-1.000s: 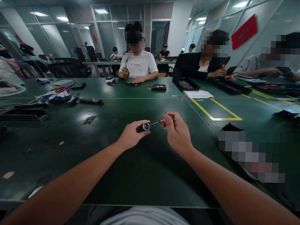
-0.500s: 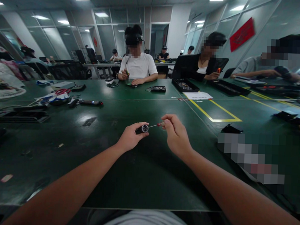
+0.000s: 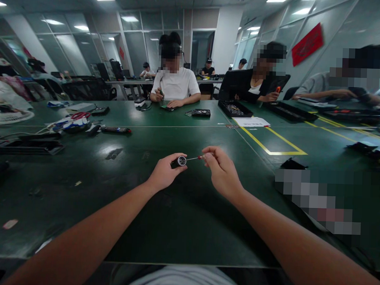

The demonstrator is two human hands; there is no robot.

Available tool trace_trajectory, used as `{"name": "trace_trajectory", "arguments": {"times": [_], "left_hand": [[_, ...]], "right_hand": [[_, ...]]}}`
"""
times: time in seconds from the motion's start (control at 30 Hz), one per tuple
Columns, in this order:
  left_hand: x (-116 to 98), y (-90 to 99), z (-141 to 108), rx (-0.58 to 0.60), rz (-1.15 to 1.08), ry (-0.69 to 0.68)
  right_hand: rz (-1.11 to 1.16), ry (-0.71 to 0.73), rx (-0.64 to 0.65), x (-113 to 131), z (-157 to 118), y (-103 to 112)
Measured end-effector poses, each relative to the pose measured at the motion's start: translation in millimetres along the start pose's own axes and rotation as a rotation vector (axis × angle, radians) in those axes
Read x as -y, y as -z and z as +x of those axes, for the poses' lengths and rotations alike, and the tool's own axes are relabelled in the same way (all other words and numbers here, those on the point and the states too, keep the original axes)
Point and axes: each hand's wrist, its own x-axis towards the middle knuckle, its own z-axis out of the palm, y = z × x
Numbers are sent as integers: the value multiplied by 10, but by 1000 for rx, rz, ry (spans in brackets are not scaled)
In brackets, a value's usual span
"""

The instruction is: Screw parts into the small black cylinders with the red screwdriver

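Observation:
A short black cylinder (image 3: 178, 162) with a silver-rimmed open end is gripped between the thumb and fingers of my left hand (image 3: 164, 173). Its open end faces right and toward me. My right hand (image 3: 222, 170) pinches the red handle of a thin screwdriver (image 3: 200, 158). The metal shaft points left, and its tip is at the rim of the cylinder; whether it touches cannot be made out. Both hands are above the green table (image 3: 174, 225).
Scissors (image 3: 81, 115) and a dark pen-like tool (image 3: 115, 130) lie at the left. Across the table sit a person in white (image 3: 182, 84), a black parts tray (image 3: 235, 108) and a black device (image 3: 201, 113). A partly blurred-out object (image 3: 312, 196) lies at the right.
The cylinder and my left hand have shifted slightly left. The fingers of my right hand and the screwdriver have also moved a little left.

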Motion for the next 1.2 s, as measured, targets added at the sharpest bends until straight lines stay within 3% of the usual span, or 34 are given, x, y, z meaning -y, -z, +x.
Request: {"name": "trace_trajectory", "arguments": {"times": [0.57, 0.87, 0.97, 1.1, 1.2], "left_hand": [[61, -19, 2, 17, 8, -17], [52, -5, -2, 22, 19, -30], [52, 18, -17, 55, 46, -106], [70, 69, -5, 72, 93, -153], [81, 90, 7, 64, 102, -109]], "right_hand": [[-69, 43, 24, 60, 4, 16], [0, 49, 4, 29, -20, -13], [179, -94, -57, -26, 43, -24], [675, -490, -83, -130, 167, -18], [685, -466, -140, -179, 197, -17]]}}
